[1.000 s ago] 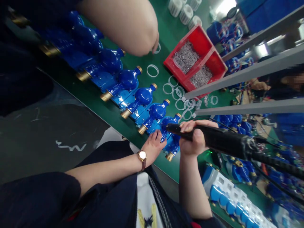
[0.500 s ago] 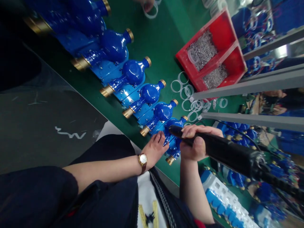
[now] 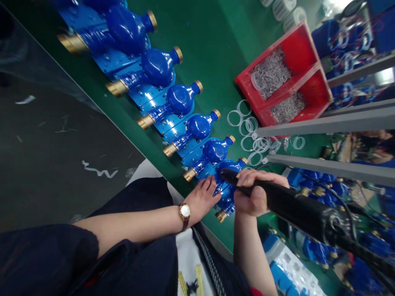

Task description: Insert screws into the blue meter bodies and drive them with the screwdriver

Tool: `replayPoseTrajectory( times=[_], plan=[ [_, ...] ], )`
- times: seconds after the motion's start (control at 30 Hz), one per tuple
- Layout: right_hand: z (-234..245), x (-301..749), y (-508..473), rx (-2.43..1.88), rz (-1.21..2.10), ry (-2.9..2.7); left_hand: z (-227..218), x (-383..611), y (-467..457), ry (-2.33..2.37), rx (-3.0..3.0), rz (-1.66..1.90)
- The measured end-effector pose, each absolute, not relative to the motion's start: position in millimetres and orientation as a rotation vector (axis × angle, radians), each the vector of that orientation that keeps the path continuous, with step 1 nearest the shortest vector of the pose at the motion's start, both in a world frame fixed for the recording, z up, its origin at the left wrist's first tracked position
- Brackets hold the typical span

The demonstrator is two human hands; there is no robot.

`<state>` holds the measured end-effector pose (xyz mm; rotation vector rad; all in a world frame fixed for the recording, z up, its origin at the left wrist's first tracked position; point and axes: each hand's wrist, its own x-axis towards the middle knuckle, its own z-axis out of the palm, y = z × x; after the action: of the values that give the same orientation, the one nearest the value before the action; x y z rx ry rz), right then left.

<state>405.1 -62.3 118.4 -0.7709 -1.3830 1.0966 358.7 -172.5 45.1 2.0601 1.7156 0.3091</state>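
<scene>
Blue water meters (image 3: pixel 180 99) with brass threaded ends lie in a slanting row on the green table. My right hand (image 3: pixel 251 195) is wrapped round a black electric screwdriver (image 3: pixel 290 205), whose narrow end points down-left at one of the nearer meters (image 3: pixel 230 165). The screwdriver's tip is against or just over that meter; exact contact cannot be made out. My left hand (image 3: pixel 202 199), with a watch at the wrist, grips the same meter's lower part with bent fingers. Both hands hide much of this meter and the one beside it.
A red two-part bin (image 3: pixel 311 68) of small metal screws stands to the upper right. Clear plastic rings (image 3: pixel 234 118) lie beside it. Grey rails (image 3: pixel 333 123) cross the right side, with more blue meters (image 3: pixel 311 246) beyond. The table edge (image 3: pixel 117 131) runs diagonally at left.
The view has shifted a little, so the row and red bin appear slightly lower and further right. Another person's hand with a ring at the top has left view. My hands keep their places.
</scene>
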Motion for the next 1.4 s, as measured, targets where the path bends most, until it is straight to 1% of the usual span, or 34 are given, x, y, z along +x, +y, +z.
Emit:
replayPoseTrajectory(
  times=[0.2,0.3,0.4,0.5,0.63,0.73,0.87,1.17,1.4],
  plan=[
    [110.3,406.1,-62.4,-0.758,1.074,-1.388,42.6,357.0,-170.8,1.703,2.087,0.307],
    [109.2,407.3,-64.2,-0.794,1.119,-1.360,43.5,354.8,-170.5,1.683,2.022,0.304],
    [122.0,406.8,-66.0,-0.848,1.137,-1.355,51.7,345.9,-171.5,1.559,1.960,0.342],
    [144.1,402.7,-67.6,-0.851,1.012,-1.329,64.5,326.9,-173.3,1.433,1.999,0.441],
    [156.3,392.8,-69.3,-0.864,0.951,-1.250,69.0,294.9,-169.8,1.644,2.056,0.570],
    [144.9,385.8,-72.2,-0.934,0.940,-1.223,57.9,276.8,-162.0,1.752,2.018,0.497],
    [126.9,378.3,-76.9,-0.991,0.870,-1.212,44.1,266.7,-154.5,1.637,2.072,0.346],
    [124.1,371.5,-72.6,-1.021,0.808,-1.169,50.7,265.3,-156.8,1.614,2.049,0.245],
    [121.0,371.0,-74.3,-1.066,0.753,-1.184,47.5,266.6,-157.8,1.594,2.091,0.224]
  ],
)
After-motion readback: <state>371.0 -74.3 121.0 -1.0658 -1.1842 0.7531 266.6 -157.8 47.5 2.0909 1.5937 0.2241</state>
